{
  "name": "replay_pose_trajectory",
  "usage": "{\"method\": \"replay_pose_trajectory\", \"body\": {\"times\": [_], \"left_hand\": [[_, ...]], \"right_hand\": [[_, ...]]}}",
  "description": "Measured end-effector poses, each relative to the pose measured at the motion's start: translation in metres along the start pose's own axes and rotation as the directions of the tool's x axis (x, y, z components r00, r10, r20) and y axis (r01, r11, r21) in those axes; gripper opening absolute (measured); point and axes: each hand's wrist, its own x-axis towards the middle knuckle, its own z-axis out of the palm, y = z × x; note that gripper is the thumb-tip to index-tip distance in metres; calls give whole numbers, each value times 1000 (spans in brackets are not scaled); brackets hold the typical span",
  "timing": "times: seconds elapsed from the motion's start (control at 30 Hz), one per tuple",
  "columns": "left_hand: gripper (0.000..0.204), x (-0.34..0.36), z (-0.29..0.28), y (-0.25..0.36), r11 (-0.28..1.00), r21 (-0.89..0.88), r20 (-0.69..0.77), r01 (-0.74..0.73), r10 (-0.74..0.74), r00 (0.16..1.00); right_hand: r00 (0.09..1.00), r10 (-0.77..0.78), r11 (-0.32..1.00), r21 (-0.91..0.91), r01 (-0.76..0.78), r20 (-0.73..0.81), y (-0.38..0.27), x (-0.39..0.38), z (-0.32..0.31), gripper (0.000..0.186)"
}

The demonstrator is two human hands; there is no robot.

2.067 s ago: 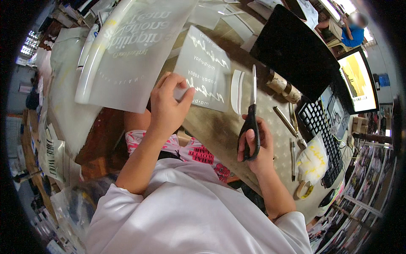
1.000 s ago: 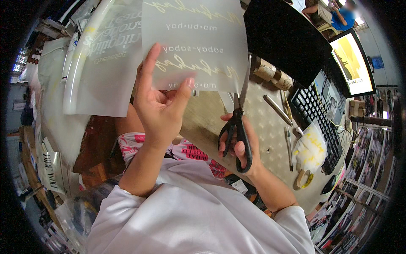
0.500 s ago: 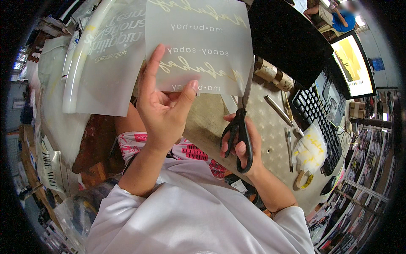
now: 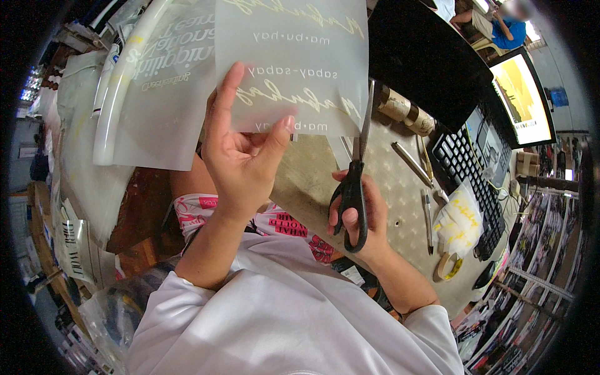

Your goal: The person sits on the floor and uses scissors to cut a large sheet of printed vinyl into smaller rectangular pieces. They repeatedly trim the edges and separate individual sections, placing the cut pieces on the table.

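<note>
My left hand (image 4: 242, 153) pinches the lower part of a translucent film sheet (image 4: 297, 53) between thumb and fingers. The index finger lies up along its left side, and pale yellow and white mirrored lettering covers the film. My right hand (image 4: 374, 215) grips black-handled scissors (image 4: 355, 197), thumb and fingers through the loops. Their blades point away from me at the sheet's right edge, one blade showing just beyond it; part of the blades is hidden by the film.
Left of the sheet lie another lettered film (image 4: 172, 119) and a clear roll (image 4: 119, 106). On the table (image 4: 400, 247) to the right are a cardboard tube (image 4: 406, 111), pens (image 4: 427, 219), crumpled film scraps (image 4: 459, 219), a tape roll (image 4: 449, 267), a keyboard (image 4: 465, 162) and a monitor (image 4: 525, 94). Someone in blue (image 4: 514, 34) sits far right.
The scissor handles have drawn closer together. The film's right edge has shifted slightly left and its lower edge slightly up, while my left hand stays nearly in place.
</note>
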Motion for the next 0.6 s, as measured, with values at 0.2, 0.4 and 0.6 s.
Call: {"method": "replay_pose_trajectory", "body": {"times": [0.2,0.4,0.6], "left_hand": [[65,1,0,0,1000,-20,-29,2,-3,1000],[66,3,2,1,999,-35,-26,-30,29,999],[68,5,0,0,999,-21,-5,-50,50,999]], "right_hand": [[1000,-5,1000,14,5,-8,5,-2,-1,66],[998,-33,999,-15,32,-48,9,-4,0,59],[996,-16,997,-73,10,-85,2,-6,4,58]]}}
